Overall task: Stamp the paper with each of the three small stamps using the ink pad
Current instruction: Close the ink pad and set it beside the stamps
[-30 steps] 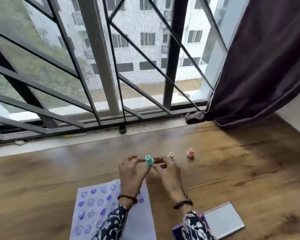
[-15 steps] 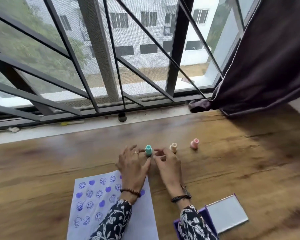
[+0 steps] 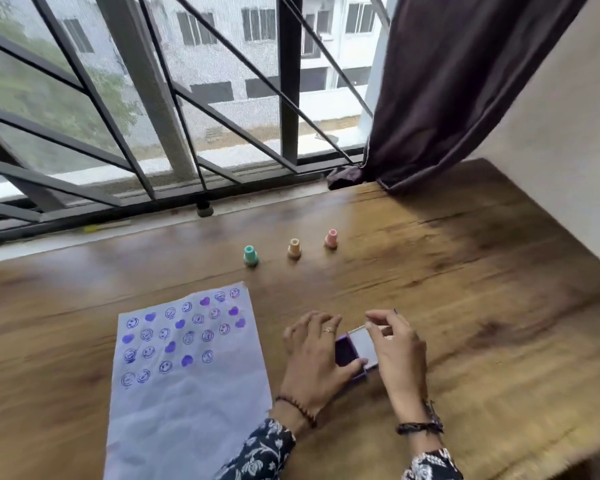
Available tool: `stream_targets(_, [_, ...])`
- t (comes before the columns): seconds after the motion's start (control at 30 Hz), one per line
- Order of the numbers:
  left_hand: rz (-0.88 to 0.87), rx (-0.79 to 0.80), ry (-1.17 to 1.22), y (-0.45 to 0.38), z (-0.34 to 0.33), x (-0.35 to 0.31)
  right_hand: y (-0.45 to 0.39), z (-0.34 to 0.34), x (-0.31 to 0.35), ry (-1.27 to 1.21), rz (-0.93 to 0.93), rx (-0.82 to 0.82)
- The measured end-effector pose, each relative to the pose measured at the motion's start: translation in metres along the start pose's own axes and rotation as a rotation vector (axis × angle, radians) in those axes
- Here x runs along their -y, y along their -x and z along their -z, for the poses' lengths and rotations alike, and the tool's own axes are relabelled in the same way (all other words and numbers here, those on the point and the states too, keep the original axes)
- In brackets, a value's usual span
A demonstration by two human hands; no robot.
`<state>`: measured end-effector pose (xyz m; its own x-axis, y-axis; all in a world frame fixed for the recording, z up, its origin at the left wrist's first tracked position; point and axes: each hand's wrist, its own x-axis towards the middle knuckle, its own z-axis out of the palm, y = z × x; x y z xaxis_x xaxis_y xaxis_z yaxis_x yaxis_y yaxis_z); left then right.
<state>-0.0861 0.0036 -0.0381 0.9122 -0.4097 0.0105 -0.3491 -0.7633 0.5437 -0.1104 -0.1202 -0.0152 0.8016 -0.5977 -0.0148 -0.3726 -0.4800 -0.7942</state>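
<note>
Three small stamps stand upright in a row on the wooden table: teal (image 3: pixel 250 255), peach (image 3: pixel 294 248) and pink (image 3: pixel 331 238). Nearer me lies the white paper (image 3: pixel 187 393), its upper half covered with several purple smiley and heart prints. To its right sits the purple ink pad (image 3: pixel 357 351) with its lid partly up. My left hand (image 3: pixel 314 358) grips the pad's base, thumb on its near edge. My right hand (image 3: pixel 395 344) holds the lid by its far edge. Both hands are well short of the stamps.
A barred window runs along the table's far edge, with a small dark knob (image 3: pixel 204 209) on the sill. A dark curtain (image 3: pixel 447 91) hangs at the back right, its end resting on the table corner. A wall (image 3: pixel 575 140) borders the right side.
Both hands let go of the teal stamp, which now stands on the table, and moved back toward me onto the ink pad. The camera tilted downward.
</note>
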Motion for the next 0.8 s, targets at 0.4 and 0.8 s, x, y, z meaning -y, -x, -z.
stream_targets(0.4, [0.006, 0.031, -0.108, -0.006, -0.032, -0.023, 0.002, 0.021, -0.046, 0.082, -0.149, -0.112])
stream_targets(0.8, [-0.045, -0.161, 0.309, 0.001, -0.005, -0.028, 0.005, 0.053, 0.0, -1.202, -0.611, 0.368])
